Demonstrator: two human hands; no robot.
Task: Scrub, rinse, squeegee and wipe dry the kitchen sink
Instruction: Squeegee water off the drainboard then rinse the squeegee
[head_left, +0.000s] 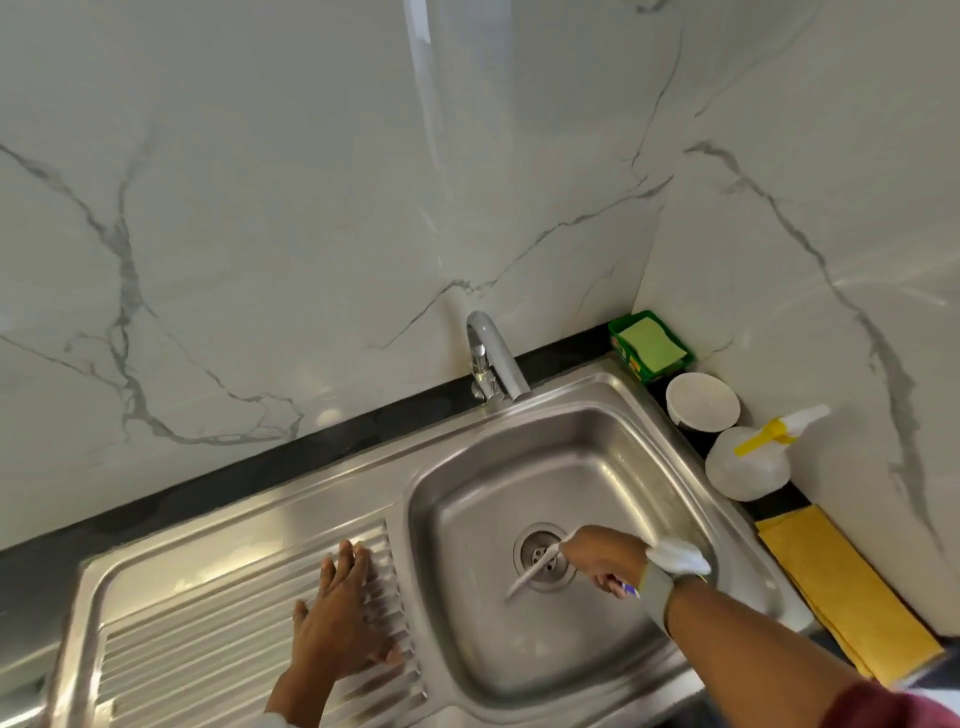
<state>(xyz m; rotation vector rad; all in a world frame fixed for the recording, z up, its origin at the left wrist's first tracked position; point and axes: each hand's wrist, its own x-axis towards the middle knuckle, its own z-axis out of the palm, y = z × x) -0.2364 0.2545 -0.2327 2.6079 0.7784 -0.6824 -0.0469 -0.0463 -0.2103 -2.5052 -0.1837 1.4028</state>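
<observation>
The stainless steel sink (467, 499) fills the lower middle of the view, with a round drain (543, 555) in its basin. My right hand (602, 558) reaches into the basin and grips a thin white tool (530, 571), blurred, whose long end lies across the drain. I cannot tell what kind of tool it is. My left hand (343, 618) rests flat, fingers straight, on the ribbed drainboard (208, 649) left of the basin. The tap (493, 358) stands behind the basin with no water running.
On the dark counter to the right stand a green box with a green sponge (652, 345), a white bowl (702, 401), a white spray bottle with a yellow trigger (753, 457) and a folded yellow cloth (841, 587). Marble walls close the back and right.
</observation>
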